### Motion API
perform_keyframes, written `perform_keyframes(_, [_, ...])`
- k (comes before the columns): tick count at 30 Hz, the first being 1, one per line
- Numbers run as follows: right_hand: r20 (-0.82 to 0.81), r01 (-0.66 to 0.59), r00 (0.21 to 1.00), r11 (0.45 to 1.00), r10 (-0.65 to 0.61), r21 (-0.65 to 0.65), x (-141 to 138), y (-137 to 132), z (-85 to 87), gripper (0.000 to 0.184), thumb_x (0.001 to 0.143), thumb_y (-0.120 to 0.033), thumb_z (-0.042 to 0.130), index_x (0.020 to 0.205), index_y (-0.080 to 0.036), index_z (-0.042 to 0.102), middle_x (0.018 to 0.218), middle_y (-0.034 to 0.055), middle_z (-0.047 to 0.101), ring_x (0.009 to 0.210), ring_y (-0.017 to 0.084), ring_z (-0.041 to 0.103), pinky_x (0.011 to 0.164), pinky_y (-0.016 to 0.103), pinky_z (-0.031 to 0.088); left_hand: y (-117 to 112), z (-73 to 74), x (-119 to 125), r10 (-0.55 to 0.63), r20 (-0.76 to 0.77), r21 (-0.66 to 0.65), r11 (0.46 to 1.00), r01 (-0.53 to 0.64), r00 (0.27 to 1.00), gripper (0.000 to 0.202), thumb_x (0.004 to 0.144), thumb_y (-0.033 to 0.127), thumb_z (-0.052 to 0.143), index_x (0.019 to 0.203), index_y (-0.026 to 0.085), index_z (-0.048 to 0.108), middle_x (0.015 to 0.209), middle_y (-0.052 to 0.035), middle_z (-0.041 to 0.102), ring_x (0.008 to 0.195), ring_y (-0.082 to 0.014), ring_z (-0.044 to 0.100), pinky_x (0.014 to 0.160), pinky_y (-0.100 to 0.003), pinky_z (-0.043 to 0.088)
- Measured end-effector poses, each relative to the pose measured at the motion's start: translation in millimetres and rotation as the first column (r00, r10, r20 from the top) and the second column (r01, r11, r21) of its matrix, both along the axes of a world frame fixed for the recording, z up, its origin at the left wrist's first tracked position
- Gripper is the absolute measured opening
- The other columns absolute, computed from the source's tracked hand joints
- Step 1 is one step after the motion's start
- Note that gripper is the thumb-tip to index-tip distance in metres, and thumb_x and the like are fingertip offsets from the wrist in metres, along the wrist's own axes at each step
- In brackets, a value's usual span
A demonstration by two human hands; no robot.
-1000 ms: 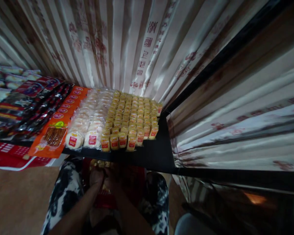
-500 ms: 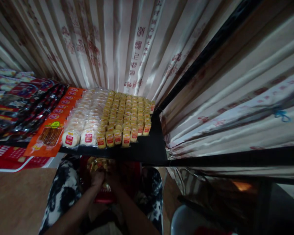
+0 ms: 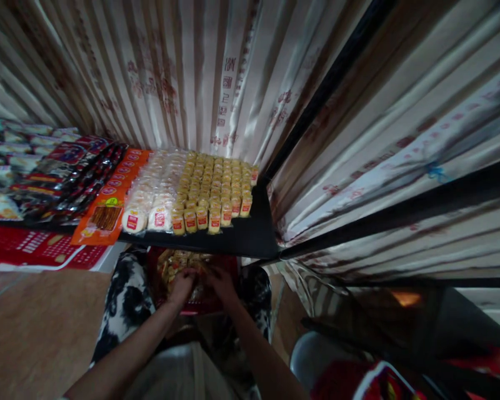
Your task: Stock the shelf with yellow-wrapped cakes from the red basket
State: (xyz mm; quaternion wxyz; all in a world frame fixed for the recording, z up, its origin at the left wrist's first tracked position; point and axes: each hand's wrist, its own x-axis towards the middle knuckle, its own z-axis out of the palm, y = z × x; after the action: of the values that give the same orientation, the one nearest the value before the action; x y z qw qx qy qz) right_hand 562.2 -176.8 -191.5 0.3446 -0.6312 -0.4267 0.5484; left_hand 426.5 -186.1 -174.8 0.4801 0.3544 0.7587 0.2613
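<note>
My left hand (image 3: 182, 284) and my right hand (image 3: 220, 283) reach down into a red basket (image 3: 216, 303) that rests between my knees. The basket holds several small yellow wrapped snacks (image 3: 173, 266). Both hands lie among these packets with fingers curled; the dim light hides what they grip. Just above the basket is a black shelf (image 3: 241, 240) with rows of yellow packets (image 3: 216, 189) and round white wrapped cakes (image 3: 150, 194).
Orange snack packs (image 3: 108, 208) and dark red packs (image 3: 62, 172) fill the shelf's left part. A draped patterned curtain (image 3: 216, 72) hangs behind. A black frame bar (image 3: 325, 83) runs diagonally at right. Wooden floor (image 3: 33, 328) lies at left, a white stool edge (image 3: 312, 361) at bottom right.
The view has tilted down and shifted, so the shelf sits smaller and further left. My hands have moved apart and further into the basket among the packets.
</note>
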Motion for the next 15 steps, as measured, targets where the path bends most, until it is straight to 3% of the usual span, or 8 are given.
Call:
perform_keyframes(7, [-0.174, -0.011, 0.985, 0.998, 0.001, -0.059, 23.0, -1.7, 46.5, 0.038, 0.065, -0.045, 0.067, 0.09, -0.018, 0.074, 0.079, 0.003, 0.071, 0.07, 0.019, 0.063, 0.062, 0.03, 0.05, 6.2, 42.4, 13.1, 0.042, 0.239, 0.163, 0.983, -0.082, 0.97, 0.015, 0.071, 0.027, 0.057, 0.082, 0.016, 0.059, 0.067, 0.0006, 0.063, 0.063, -0.0141, 0.06, 0.061, -0.024, 0.048])
perform_keyframes(9, [-0.206, -0.002, 0.978, 0.997, -0.013, -0.072, 28.1, -3.1, 62.2, 0.038, 0.064, -0.046, 0.068, 0.09, -0.019, 0.074, 0.078, 0.0018, 0.071, 0.068, 0.018, 0.063, 0.058, 0.027, 0.049, 7.9, 52.0, 17.4, 0.03, 0.242, 0.222, 0.971, -0.085, 0.97, 0.019, 0.067, 0.028, 0.061, 0.082, 0.017, 0.058, 0.063, 0.0029, 0.059, 0.059, -0.0129, 0.058, 0.059, -0.023, 0.047])
perform_keyframes(12, [-0.265, 0.028, 0.963, 0.997, -0.047, -0.075, 35.6, -5.2, 82.9, 0.038, 0.063, -0.048, 0.07, 0.087, -0.019, 0.073, 0.082, 0.0031, 0.071, 0.074, 0.021, 0.065, 0.06, 0.027, 0.05, 13.0, 64.4, 24.6, 0.025, 0.25, 0.29, 0.952, -0.1, 0.968, 0.023, 0.064, 0.023, 0.062, 0.086, 0.016, 0.056, 0.073, 0.0009, 0.062, 0.065, -0.0119, 0.059, 0.065, -0.022, 0.048])
perform_keyframes(15, [-0.292, 0.012, 0.956, 1.0, -0.012, -0.003, 43.9, -4.5, 97.3, 0.04, 0.065, -0.05, 0.068, 0.091, -0.019, 0.072, 0.09, 0.0046, 0.072, 0.085, 0.023, 0.066, 0.072, 0.032, 0.052, 21.5, 80.3, 32.7, -0.012, 0.297, 0.296, 0.952, -0.08, 0.955, 0.03, 0.066, 0.021, 0.059, 0.095, 0.015, 0.057, 0.079, -0.0007, 0.064, 0.067, -0.0119, 0.06, 0.065, -0.022, 0.048])
